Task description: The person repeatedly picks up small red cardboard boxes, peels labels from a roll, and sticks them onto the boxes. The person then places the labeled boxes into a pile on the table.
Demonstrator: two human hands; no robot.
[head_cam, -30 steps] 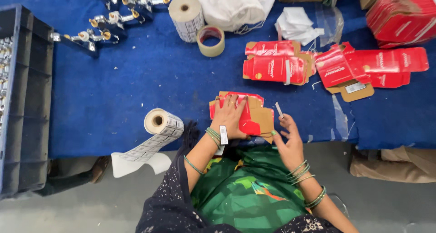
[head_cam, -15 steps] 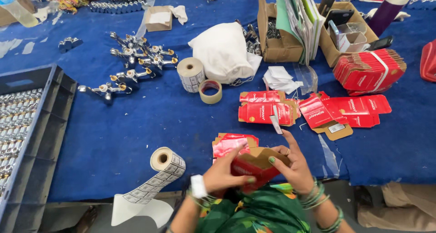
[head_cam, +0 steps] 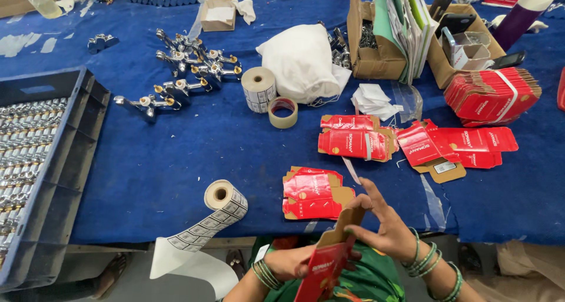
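Observation:
A red folding carton (head_cam: 328,256) with a brown inside is held up on end below the table's front edge. My left hand (head_cam: 288,262) grips its lower side. My right hand (head_cam: 382,227) holds its upper brown flap, fingers spread. Just beyond, a small stack of flat red cartons (head_cam: 312,193) lies on the blue cloth. More flat red cartons (head_cam: 356,140) lie further back, and others (head_cam: 459,146) spread to the right. A banded bundle of cartons (head_cam: 491,95) sits at the far right.
A label roll (head_cam: 222,197) trails a strip off the table's front edge. A second label roll (head_cam: 259,89), a tape ring (head_cam: 283,112), chrome taps (head_cam: 182,72), a white cloth bag (head_cam: 300,61) and cardboard boxes (head_cam: 376,49) lie behind. A dark crate (head_cam: 53,178) of metal parts stands left.
The view has tilted up toward the far table. My hands have lifted one carton off the stack and turned it on end below the table edge, opening it up.

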